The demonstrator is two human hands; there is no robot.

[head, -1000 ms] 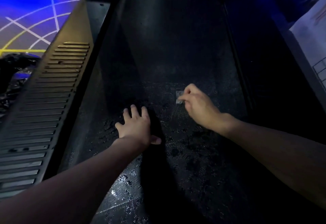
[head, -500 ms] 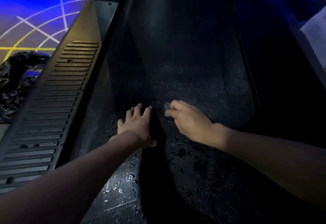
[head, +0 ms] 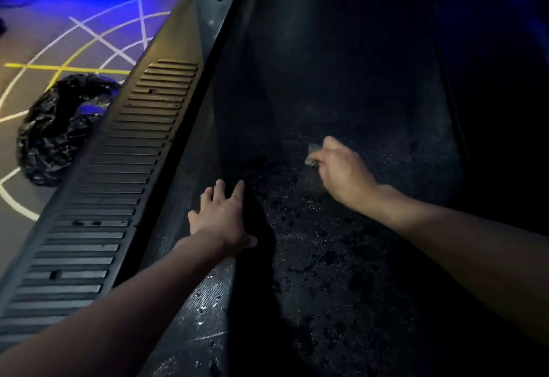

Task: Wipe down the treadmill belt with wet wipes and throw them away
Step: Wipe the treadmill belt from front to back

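A: From the head camera, where is the wipe?

B: The small pale crumpled wet wipe [head: 313,153] sits on the dark textured rubber treadmill belt [head: 341,281], about mid-width. It is pinched under the curled fingertips of the right hand [head: 341,171]. Only a corner shows, poking out on the hand's far-left side.

A: And the other hand?

B: The left hand [head: 222,216] lies flat on the belt near its left edge, fingers straight and spread, holding nothing. It looks like a brace.

A: Which way does the belt run?

B: Its long axis runs straight away from the person. Glistening damp blotches cover the near stretch around and behind both hands. The far stretch beyond the wipe looks dull, though it is too dark to be sure. I judge the next strokes lie ahead of the right hand, along that axis.

A: And the throwing away?

B: A crumpled black plastic bag [head: 56,130] lies on the line-marked floor [head: 89,5] to the left, beyond the ribbed black side rail [head: 118,183]. The left hand is nearer it. The right hand, which holds the wipe, would have to cross over the rail.
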